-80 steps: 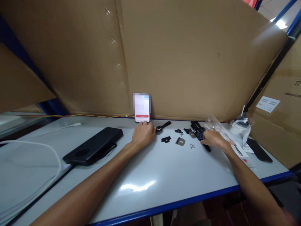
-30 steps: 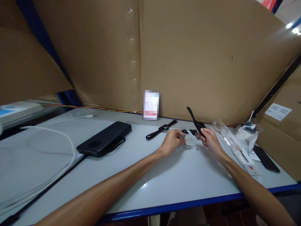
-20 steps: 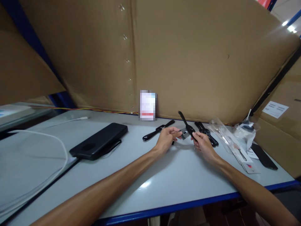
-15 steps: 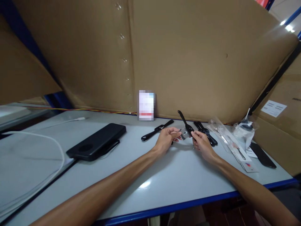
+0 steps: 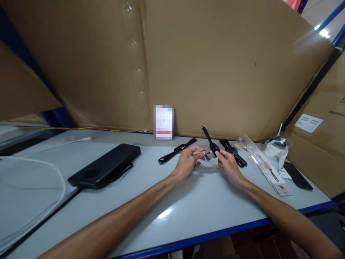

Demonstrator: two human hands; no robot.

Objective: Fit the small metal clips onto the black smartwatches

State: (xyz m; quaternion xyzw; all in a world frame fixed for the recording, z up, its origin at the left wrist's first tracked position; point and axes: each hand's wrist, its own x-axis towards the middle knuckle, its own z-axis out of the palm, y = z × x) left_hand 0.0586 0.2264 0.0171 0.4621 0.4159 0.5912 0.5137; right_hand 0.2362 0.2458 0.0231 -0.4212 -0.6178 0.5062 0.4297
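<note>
My left hand (image 5: 186, 161) pinches a small grey metal blade (image 5: 208, 154) that has a hole in it. Between the fingers of my right hand (image 5: 228, 164) is a black spokeshave (image 5: 207, 134), tilted, one handle pointing up and away. The blade lies up against the spokeshave's middle; whether it is seated there I cannot tell. Just behind my left hand, another black spokeshave (image 5: 167, 157) rests on the table. Beyond my right hand are more black spokeshaves (image 5: 234, 153), lying close together.
Clear plastic packaging (image 5: 260, 162) lies to the right, beside a wrapped bundle (image 5: 279, 144) and a flat black object (image 5: 298, 176). A black power bank (image 5: 105, 166) and a white cable (image 5: 58, 169) are on the left. A blurred screen (image 5: 164, 122) leans on the cardboard wall (image 5: 205, 72).
My view has turned slightly to the right. Both hands keep their grips, and a little more of the blade shows between them.
</note>
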